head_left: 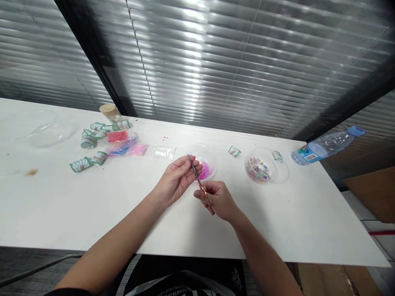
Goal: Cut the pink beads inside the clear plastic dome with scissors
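Note:
My right hand (218,199) is closed around the copper-coloured handles of a slim pair of scissors (200,183). Their dark blades look closed and point up and away, across the fingers of my left hand (175,179). That hand is half turned up, its thumb pressed towards the forefinger near the blade tips; anything pinched there is too small to make out. Just behind both hands is a clear shallow bowl (215,158) with bright purple-pink bits (204,169) in it, partly hidden by my left fingers.
At right stand a clear tub of multicoloured beads (258,169), small green-and-white packets (234,151) and a tilted-looking water bottle (324,148). At left lie several similar packets (80,164), bagged pink and red material (117,136), a wooden-lidded jar (110,111) and clear plastic dishes (46,133). Blinds rise behind the table.

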Available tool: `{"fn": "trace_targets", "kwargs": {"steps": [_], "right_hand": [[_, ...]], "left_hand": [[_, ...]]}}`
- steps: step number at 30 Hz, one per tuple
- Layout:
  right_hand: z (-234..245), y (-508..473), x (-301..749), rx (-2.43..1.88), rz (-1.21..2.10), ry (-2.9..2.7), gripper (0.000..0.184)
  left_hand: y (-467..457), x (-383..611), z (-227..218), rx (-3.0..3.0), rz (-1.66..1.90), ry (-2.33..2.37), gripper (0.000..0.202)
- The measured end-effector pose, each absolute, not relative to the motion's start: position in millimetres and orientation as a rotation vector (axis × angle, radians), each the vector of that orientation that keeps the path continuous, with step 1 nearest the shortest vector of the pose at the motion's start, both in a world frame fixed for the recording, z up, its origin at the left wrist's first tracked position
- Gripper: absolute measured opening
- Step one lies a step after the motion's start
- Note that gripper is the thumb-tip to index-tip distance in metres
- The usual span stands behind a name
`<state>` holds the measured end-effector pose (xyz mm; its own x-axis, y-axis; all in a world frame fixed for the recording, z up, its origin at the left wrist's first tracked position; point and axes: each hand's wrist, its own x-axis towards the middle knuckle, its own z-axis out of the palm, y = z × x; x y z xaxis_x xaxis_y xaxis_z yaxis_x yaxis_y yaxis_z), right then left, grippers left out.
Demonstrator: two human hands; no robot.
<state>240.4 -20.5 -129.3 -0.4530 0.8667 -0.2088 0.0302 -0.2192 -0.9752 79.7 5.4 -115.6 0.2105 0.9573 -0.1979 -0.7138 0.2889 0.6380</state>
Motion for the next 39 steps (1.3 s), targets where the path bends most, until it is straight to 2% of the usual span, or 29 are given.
{"fn": "trace_targets", "kwargs": {"steps": [9,22,33,39], "right_hand": [[-128,-19,241,-1.036,1.810,-1.385,0.048],[-133,-20,241,-1.087,1.742,-1.385,0.048],[-140,-16,242,-1.064,1.186,-1.231,0.031],[-138,-17,243,-0.934,1.050,-1.290,0.025]], "left_hand": [[2,83,-111,0.399,1.259,0.652,0.014],[2,84,-112,0.412,1.329,0.854,0.013],[-1,80,-112,0.569,1.177,0.856,0.027],[-3,83,-113,0.789,1.150,0.910,0.021]]}}
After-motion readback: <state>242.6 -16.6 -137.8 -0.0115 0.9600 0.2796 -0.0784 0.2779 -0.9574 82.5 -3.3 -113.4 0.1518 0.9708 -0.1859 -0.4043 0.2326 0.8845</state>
